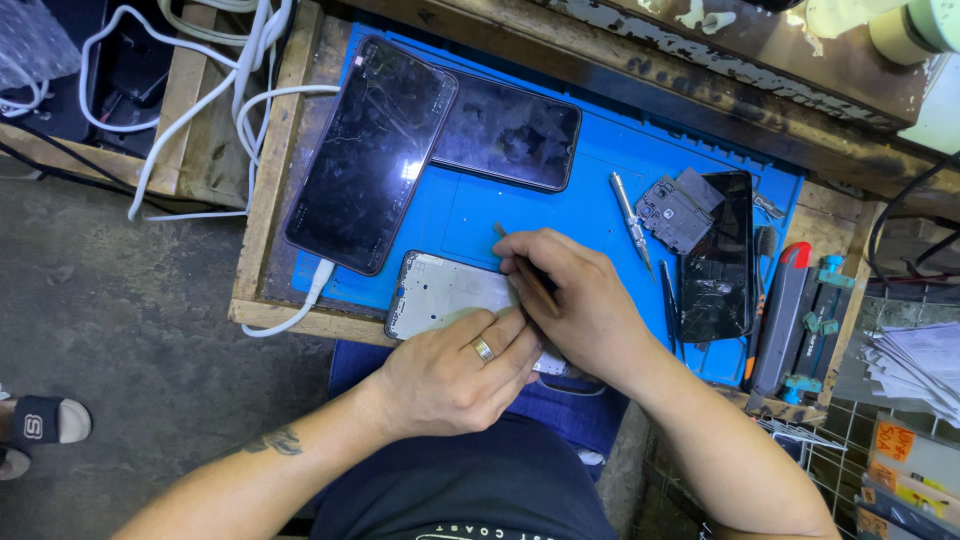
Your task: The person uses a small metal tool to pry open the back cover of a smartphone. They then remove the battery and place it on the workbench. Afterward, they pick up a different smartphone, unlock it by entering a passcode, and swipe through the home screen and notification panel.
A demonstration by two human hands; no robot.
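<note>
We see a large black cracked-glass smartphone (370, 150) on charge, far left | our left hand (455, 375) pressed flat, grasping nothing, pinning the open silver phone frame (445, 295) at the blue mat's (480, 215) near edge | our right hand (575, 300) clenched on a thin dark prying tool (520, 270); we'd keep it shallow, frame steady | metal screwdriver (630, 215) lies right.

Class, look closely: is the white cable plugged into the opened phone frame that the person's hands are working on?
No. The white cable runs into the bottom of the large dark phone, which lies beside the opened phone frame under the hands.
</note>
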